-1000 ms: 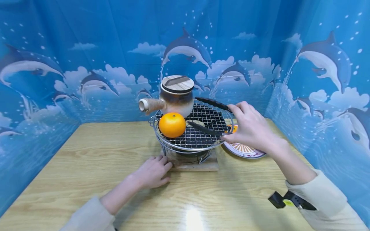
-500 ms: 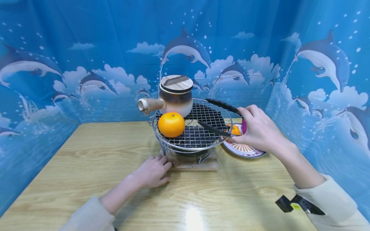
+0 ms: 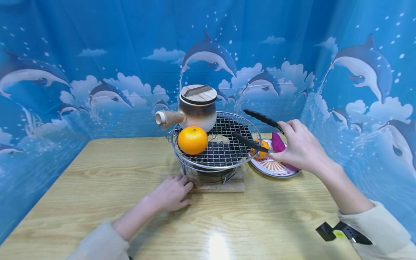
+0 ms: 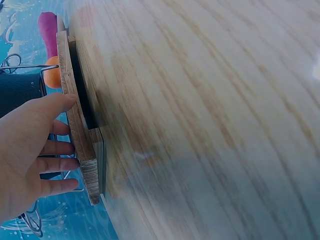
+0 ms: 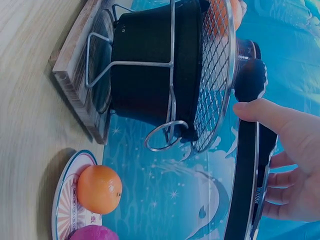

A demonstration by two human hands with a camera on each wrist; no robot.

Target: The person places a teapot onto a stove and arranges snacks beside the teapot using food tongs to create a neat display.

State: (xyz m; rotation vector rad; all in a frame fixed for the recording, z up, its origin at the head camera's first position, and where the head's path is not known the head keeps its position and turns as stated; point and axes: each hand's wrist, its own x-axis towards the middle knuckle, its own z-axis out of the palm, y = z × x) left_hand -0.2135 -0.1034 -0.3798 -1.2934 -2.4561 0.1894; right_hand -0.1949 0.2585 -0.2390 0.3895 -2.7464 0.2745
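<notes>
My right hand (image 3: pixel 302 146) holds black-tipped tongs (image 3: pixel 251 143) over the right side of a round wire grill (image 3: pixel 227 157). The tongs' arms are spread with nothing between their tips. An orange mandarin (image 3: pixel 193 141) sits on the grill's front left, apart from the tongs. Behind it stands a side-handled clay pot (image 3: pixel 199 117) with a wooden lid. Low on the left, my left hand (image 3: pixel 172 193) touches the wooden board (image 3: pixel 221 187) under the stove; in the left wrist view its thumb and fingers are fairly straight along the board's edge.
A patterned plate (image 3: pixel 273 171) right of the stove bears a second mandarin (image 3: pixel 261 150) and a purple, sweet-potato-like piece (image 3: pixel 278 142), partly behind my right hand. The black stove (image 5: pixel 145 65) has a wire frame. A blue dolphin curtain (image 3: pixel 130 72) surrounds the wooden table (image 3: pixel 113 155).
My right hand has moved right with the tongs, away from the mandarin on the grill. More of the plate and the purple piece shows. My left hand stays by the board.
</notes>
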